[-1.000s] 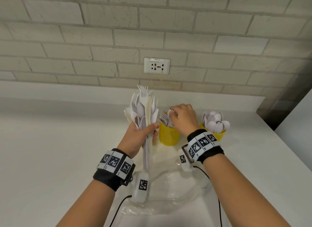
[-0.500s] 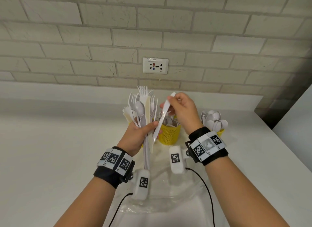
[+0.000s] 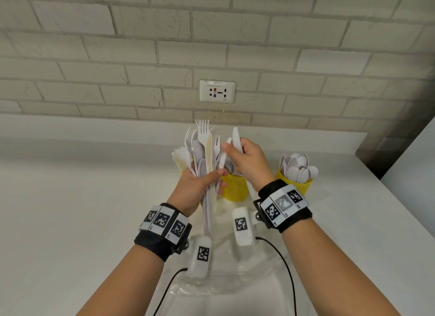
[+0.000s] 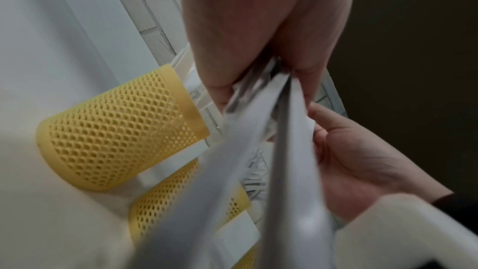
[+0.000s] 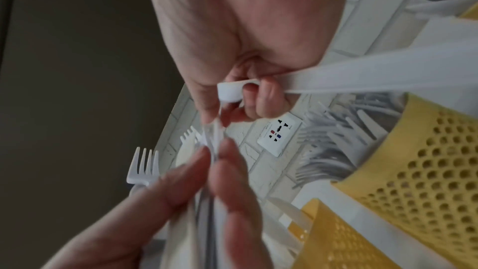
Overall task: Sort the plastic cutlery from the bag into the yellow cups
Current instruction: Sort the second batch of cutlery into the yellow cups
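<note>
While the left hand (image 3: 195, 186) is gripping an upright bundle of white plastic forks, spoons and knives (image 3: 204, 151) with fingers curled round the handles, a yellow mesh cup of knives (image 4: 116, 130) is standing behind it. Just beside the bundle, the right hand (image 3: 247, 160) is pinching a white plastic knife (image 3: 236, 139), blade up, above the middle yellow cup of forks (image 3: 235, 186). Further right, a yellow cup of spoons (image 3: 297, 174) is sitting on the white counter (image 3: 70, 198). Nearer the person, the clear plastic bag (image 3: 223, 287) is lying flat.
</note>
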`<act>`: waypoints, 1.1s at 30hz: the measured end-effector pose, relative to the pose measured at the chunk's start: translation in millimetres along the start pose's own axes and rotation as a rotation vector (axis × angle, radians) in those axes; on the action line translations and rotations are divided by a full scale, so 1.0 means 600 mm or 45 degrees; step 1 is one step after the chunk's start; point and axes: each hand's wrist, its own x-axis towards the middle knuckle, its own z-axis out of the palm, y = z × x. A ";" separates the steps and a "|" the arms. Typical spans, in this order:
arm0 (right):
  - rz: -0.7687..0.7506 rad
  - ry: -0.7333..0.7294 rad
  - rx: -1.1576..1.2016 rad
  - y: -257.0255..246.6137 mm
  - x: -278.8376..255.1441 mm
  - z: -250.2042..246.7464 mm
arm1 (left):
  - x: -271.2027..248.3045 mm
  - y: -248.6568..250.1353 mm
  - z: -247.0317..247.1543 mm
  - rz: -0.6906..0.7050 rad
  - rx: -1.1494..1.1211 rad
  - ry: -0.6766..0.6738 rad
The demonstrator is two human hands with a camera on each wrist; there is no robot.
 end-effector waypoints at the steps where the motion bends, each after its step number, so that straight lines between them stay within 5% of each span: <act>1: -0.008 0.024 0.009 -0.002 0.001 -0.001 | 0.001 -0.001 -0.001 -0.002 -0.009 0.014; 8: -0.237 0.385 0.245 -0.026 0.006 -0.014 | 0.007 -0.012 -0.011 0.042 0.060 0.224; 15: -0.111 0.037 -0.102 -0.010 -0.006 0.022 | 0.004 -0.011 -0.006 0.096 0.197 0.161; 22: -0.007 -0.014 0.050 -0.013 0.002 0.048 | -0.007 -0.001 -0.020 0.099 0.233 0.139; 33: -0.170 0.211 0.371 -0.059 0.049 0.062 | -0.015 0.009 -0.090 0.072 0.229 0.335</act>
